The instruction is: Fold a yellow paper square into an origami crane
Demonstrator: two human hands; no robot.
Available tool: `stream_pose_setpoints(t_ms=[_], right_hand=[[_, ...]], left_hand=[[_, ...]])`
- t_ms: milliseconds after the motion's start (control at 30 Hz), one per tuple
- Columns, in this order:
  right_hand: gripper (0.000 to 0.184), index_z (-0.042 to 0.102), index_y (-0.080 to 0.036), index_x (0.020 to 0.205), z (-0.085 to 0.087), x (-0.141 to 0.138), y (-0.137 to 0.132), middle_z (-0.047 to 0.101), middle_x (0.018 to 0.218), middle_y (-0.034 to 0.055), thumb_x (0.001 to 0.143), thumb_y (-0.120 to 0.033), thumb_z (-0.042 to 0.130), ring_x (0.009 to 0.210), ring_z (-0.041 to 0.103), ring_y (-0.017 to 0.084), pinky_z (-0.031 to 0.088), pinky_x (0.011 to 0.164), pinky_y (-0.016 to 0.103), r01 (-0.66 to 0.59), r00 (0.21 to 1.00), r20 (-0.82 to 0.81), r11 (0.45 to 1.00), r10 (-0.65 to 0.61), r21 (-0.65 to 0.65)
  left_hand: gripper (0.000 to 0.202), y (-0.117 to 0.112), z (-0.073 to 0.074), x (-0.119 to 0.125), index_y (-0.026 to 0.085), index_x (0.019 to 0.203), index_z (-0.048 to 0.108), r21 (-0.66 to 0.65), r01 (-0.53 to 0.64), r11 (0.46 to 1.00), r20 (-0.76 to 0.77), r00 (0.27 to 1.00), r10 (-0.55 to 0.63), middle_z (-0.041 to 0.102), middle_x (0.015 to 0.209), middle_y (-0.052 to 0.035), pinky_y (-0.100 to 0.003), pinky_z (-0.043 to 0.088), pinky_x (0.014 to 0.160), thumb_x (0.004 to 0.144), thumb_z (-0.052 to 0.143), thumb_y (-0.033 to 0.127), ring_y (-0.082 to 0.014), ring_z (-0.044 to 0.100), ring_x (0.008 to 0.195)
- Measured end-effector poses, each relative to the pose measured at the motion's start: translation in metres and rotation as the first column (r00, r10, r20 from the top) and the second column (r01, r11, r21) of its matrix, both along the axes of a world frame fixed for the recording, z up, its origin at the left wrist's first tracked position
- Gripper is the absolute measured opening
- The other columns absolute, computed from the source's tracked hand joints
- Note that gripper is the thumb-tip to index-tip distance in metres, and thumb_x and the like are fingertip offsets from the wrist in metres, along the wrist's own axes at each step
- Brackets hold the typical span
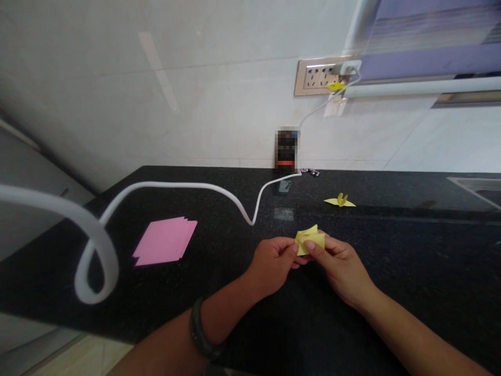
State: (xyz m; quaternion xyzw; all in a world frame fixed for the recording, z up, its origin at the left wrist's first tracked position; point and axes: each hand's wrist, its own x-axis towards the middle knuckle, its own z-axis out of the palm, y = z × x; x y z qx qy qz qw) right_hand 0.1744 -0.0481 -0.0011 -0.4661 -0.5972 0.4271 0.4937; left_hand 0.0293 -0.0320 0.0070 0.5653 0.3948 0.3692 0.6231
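A partly folded piece of yellow paper (310, 241) is held above the dark countertop, between both hands. My left hand (272, 263) pinches its left edge between thumb and fingers. On the other side, my right hand (344, 269) grips it with the thumb pressed on the front face and the fingers behind. The folds make a small packet with a raised point at the top. Beyond the hands, to the right, a finished yellow paper crane (340, 200) rests on the countertop with its wings spread.
Pink paper sheets (166, 241) lie stacked on the countertop (219, 292) at left. A white cable (188, 185) loops across the left side toward a blurred phone-like object (286, 149) against the wall. A wall socket (317, 77) holds a plug. A sink edge (477, 190) shows at far right.
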Motion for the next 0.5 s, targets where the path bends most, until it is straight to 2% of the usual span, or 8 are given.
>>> stream_pose_setpoints(t_ms=[300,400,500], right_hand=[[0.019,0.066,-0.023,0.089,-0.0012,0.0018,0.0003,0.063,0.089,0.0049,0.078,-0.030,0.052,0.086,0.055,0.019,0.042,0.079,0.037,-0.036,0.999,0.030,0.996,0.034,0.078],[0.018,0.066,-0.023,0.088,0.0001,0.0018,0.0000,0.062,0.090,0.0046,0.078,-0.029,0.051,0.087,0.054,0.019,0.042,0.080,0.037,-0.041,0.998,0.046,0.996,0.037,0.083],[0.017,0.066,-0.022,0.086,0.0018,0.0009,-0.0007,0.061,0.091,0.0045,0.079,-0.027,0.051,0.088,0.054,0.018,0.042,0.080,0.035,-0.047,0.997,0.065,0.993,0.041,0.104]], left_hand=[[0.028,0.0003,-0.0007,0.0004,0.012,0.091,0.063,-0.049,0.003,0.999,0.055,0.999,0.000,0.066,0.079,-0.0089,-0.024,0.047,0.060,0.074,0.051,0.032,-0.0156,0.061,0.068],[0.027,0.0012,0.0021,0.0003,0.012,0.088,0.063,-0.154,0.021,0.988,0.136,0.991,0.000,0.065,0.077,-0.0085,-0.024,0.046,0.060,0.073,0.053,0.031,-0.0150,0.061,0.067],[0.026,0.0031,0.0036,-0.0004,0.011,0.085,0.062,-0.307,0.080,0.948,0.299,0.954,0.017,0.065,0.075,-0.0082,-0.024,0.046,0.061,0.073,0.054,0.032,-0.0150,0.061,0.069]])
